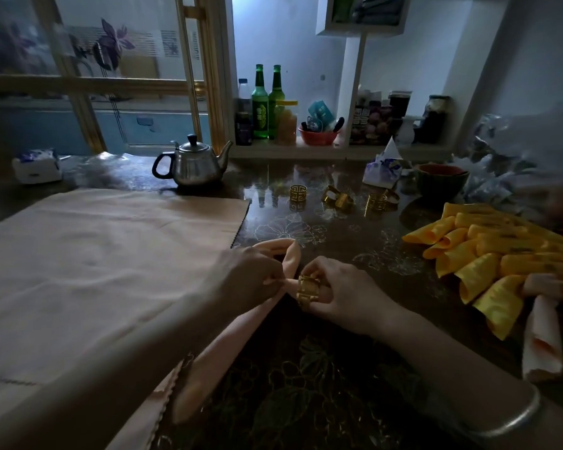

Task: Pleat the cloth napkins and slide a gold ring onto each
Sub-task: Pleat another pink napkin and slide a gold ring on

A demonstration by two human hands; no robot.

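On the dark table [306,384], left hand [247,274] pinches pink napkin [238,339]; right hand [342,290] grips gold ring [307,289].

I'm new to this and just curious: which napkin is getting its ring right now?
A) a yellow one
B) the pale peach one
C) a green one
B: the right hand holds a gold ring against the gathered peach napkin that the left hand pinches; the yellow napkins lie aside.

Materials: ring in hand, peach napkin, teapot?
Ring: likely gold-tone metal, glossy highlights, cut-out pattern. Peach napkin: matte woven cloth, drapes in soft folds. Teapot: probably polished steel, mirror-like reflections; black handle maybe plastic.
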